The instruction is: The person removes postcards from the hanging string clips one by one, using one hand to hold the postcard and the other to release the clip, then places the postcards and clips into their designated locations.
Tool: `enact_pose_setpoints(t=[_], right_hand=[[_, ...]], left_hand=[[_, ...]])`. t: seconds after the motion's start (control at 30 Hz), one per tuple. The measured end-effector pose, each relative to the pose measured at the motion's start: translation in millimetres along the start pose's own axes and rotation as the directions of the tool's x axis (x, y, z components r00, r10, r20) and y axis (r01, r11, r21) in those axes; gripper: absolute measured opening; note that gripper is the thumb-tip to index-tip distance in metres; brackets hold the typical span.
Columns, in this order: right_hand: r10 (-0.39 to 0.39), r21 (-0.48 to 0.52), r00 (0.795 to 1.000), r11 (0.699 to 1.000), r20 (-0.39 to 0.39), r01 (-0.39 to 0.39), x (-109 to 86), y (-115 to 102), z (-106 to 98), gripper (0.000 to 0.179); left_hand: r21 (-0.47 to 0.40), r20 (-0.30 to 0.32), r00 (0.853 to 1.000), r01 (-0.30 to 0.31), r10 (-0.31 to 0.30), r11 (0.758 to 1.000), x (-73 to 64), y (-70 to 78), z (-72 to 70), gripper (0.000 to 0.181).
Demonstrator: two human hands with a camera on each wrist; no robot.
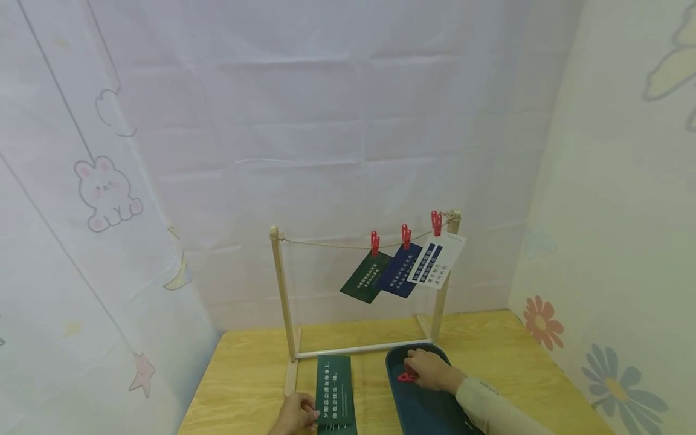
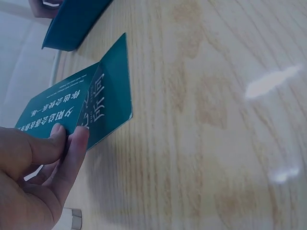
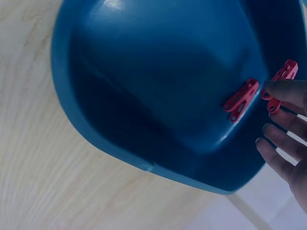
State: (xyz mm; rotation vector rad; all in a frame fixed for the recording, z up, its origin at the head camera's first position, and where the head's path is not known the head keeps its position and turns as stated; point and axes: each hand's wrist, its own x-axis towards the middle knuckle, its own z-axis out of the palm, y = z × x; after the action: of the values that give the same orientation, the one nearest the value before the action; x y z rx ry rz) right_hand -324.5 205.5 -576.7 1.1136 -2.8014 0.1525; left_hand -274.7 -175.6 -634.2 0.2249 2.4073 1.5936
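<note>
My left hand point(image 1: 296, 414) pinches a dark green card point(image 1: 334, 386) with white writing by its edge, between thumb and fingers. In the left wrist view, a second green card point(image 2: 117, 86) shows under the held one, which is tilted up from it. My right hand point(image 1: 429, 370) is over the blue tray point(image 3: 72, 110), its thumb and fingers pinching a red clothespin point(image 3: 284, 79). Beside it, another red clothespin point(image 3: 241, 99) lies in the tray.
Behind stands a wooden frame point(image 1: 283, 290) with a string point(image 1: 326, 244) across it. From the string hang a green card point(image 1: 367, 278), a blue card point(image 1: 399, 272) and a white card point(image 1: 443, 257), each on a red clothespin. Walls enclose the wooden table point(image 1: 239, 368).
</note>
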Motion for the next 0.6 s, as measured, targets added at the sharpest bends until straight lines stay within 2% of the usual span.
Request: enact_pose_setpoints(t=[0.17,0.3,0.4,0.47,0.6], right_hand=[[0.018,-0.001,1.0,1.0,0.011,-0.018,-4.6,-1,7,0.024],[0.024,0.013,0.999,1.0,0.029,-0.024,-8.2,-2,13,0.023],[0.036,0.01,0.998,0.999,0.044,-0.037,-9.2,-1,16,0.023],[0.049,0.003,0.997,0.999,0.051,-0.049,-9.4,1,18,0.023],[0.075,-0.023,0.996,0.997,0.057,-0.073,-8.9,2,21,0.025]], left_hand=[[-0.044,-0.001,0.999,0.041,-0.041,0.998,-4.2,-3.8,5.7,0.01],[0.009,-0.001,0.996,0.091,-0.091,0.996,-3.6,-7.8,9.0,0.011],[0.04,0.024,0.99,0.139,-0.14,0.989,0.4,-13.3,7.7,0.009],[0.045,0.045,0.984,0.169,-0.171,0.985,5.0,-21.8,5.9,0.008],[0.04,0.076,0.973,0.217,-0.22,0.975,18.4,-54.7,4.5,0.016]])
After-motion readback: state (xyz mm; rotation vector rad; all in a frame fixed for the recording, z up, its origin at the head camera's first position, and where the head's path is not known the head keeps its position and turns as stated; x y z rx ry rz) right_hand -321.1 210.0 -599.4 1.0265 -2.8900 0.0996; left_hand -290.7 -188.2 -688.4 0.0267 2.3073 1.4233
